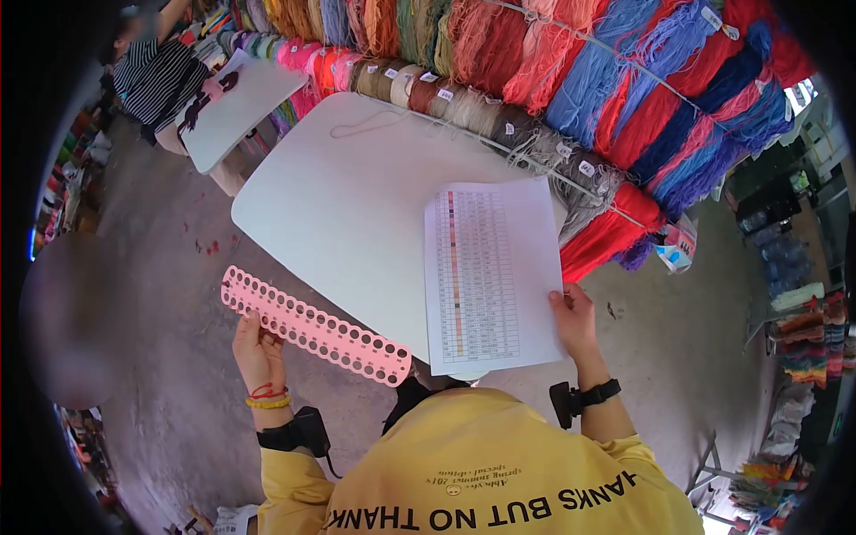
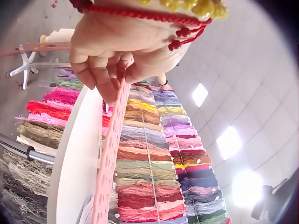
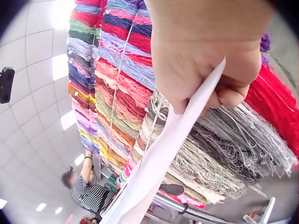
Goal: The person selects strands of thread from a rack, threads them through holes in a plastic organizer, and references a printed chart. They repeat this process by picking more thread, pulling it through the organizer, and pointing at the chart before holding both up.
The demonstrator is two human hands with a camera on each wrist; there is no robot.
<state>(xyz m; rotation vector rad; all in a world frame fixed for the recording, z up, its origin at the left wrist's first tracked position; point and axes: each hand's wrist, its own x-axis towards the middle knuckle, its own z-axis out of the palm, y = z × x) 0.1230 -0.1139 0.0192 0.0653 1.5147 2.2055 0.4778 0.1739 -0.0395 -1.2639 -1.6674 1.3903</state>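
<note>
My left hand [image 1: 259, 349] pinches a long pink thread card [image 1: 312, 326] near its left end; two rows of holes run along its scalloped edges. In the left wrist view the pink card is seen edge-on, hanging from thumb and fingers. At the right, my right hand [image 1: 575, 323] grips the lower right edge of a white paper sheet [image 1: 535, 267] printed with a table and a column of small coloured blocks. The sheet overlaps the right part of the white table [image 1: 348, 196]. In the right wrist view the paper [image 3: 173, 135] bends between thumb and fingers.
Racks of coloured yarn hanks [image 1: 481, 45] with small labels rise behind the table. A loose pale thread [image 1: 357, 129] lies at the table's far side. Another person in a striped shirt [image 1: 160, 76] stands by a second white table [image 1: 241, 107] at the far left.
</note>
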